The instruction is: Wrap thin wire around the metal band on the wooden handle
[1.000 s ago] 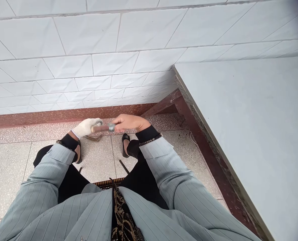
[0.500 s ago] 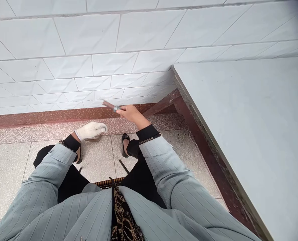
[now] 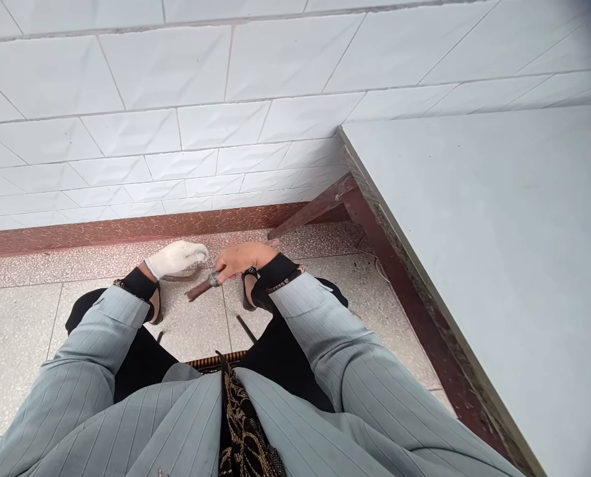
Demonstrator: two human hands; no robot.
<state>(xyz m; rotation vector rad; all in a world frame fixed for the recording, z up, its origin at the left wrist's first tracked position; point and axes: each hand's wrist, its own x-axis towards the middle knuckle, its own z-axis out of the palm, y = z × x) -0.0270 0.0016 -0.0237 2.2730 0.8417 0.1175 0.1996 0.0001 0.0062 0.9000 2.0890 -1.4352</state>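
My left hand [image 3: 177,258], in a white knitted glove, is closed with its fingers curled at the right. A thin, curved, brownish piece [image 3: 181,278] shows along the underside of the glove; most of it is hidden, and I cannot make out its kind. My bare right hand [image 3: 243,258] is closed around a short brown stick [image 3: 199,291] with a grey-blue band wound round it near the fingers. The stick's free end points down and left, just below and right of the glove. A small gap separates the two hands.
A white tiled wall [image 3: 171,66] with a red-brown base strip [image 3: 101,227] stands ahead. At the right is a pale tabletop [image 3: 499,232] on a dark red wooden frame [image 3: 399,278]. My feet rest on the speckled tile floor [image 3: 17,344].
My right hand has come down and left towards the glove. The stick has swung from pointing up-left to pointing down-left. My left hand has hardly moved.
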